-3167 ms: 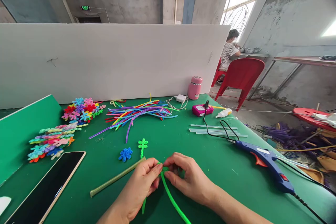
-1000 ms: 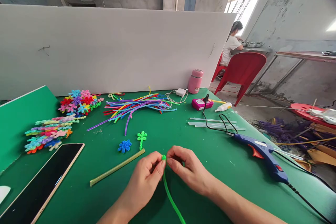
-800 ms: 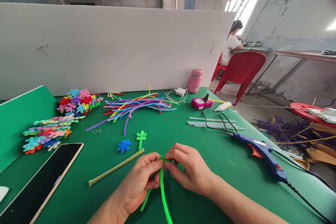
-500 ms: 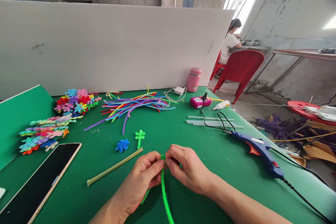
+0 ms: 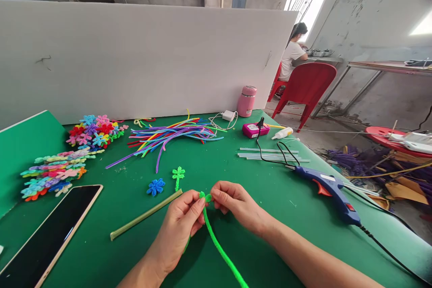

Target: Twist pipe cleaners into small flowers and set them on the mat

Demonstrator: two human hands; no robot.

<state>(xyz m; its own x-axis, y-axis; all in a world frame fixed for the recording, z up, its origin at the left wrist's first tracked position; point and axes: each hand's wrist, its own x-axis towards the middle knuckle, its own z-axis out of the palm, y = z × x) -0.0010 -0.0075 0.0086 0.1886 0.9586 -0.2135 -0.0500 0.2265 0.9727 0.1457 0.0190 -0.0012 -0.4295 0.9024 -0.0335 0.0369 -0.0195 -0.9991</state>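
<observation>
A bright green pipe cleaner (image 5: 219, 248) is held between my two hands over the front of the table. My left hand (image 5: 184, 220) pinches it near its looped top, and its long tail curves down toward the lower right. The fingertips of my right hand (image 5: 236, 202) are closed on a small green loop at the right of that top. Just beyond my left hand lie a finished green leaf-shaped piece (image 5: 178, 177), a blue pipe cleaner flower (image 5: 155, 186) and a flat yellow-green stick (image 5: 145, 216).
Loose coloured pipe cleaners (image 5: 168, 137) lie at the back, with piled flowers (image 5: 96, 131) to their left. A phone (image 5: 50, 234) rests at the left. Clear glue sticks (image 5: 266, 155) and a corded blue glue gun (image 5: 327, 189) are on the right. A pink bottle (image 5: 247, 101) stands behind.
My right hand has drawn slightly away from my left, showing the small green loop between them. The pipe cleaner's tail has swung to the right.
</observation>
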